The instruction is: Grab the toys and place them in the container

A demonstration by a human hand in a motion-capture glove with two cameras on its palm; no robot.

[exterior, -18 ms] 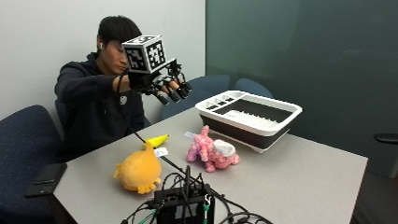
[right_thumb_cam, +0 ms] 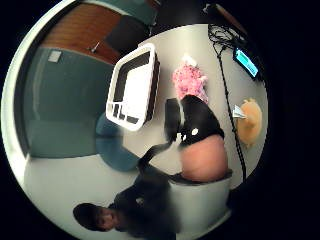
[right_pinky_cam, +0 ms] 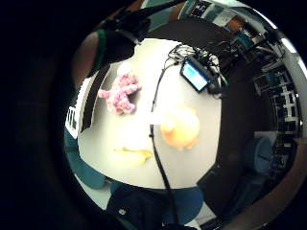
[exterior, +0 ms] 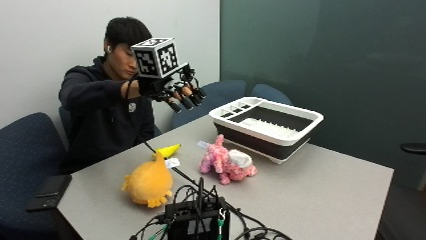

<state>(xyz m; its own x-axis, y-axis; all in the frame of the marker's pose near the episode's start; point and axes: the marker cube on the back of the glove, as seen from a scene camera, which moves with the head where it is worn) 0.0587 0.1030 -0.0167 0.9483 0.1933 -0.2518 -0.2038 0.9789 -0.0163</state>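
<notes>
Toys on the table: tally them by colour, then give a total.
Pink: 1, the plush
Orange: 1, the plush
Yellow: 1, the banana
Total: 3 toys, all on the table, none in the container

No text, label, brand, number or sign can be read in any view. The orange plush toy (exterior: pixel 150 183) carries a small white tag (exterior: pixel 172 163) at its one o'clock edge, but the tag shows no legible print. The lit screen (right_pinky_cam: pixel 194 75) of the device on the table glows blue with nothing on it that can be made out.
</notes>
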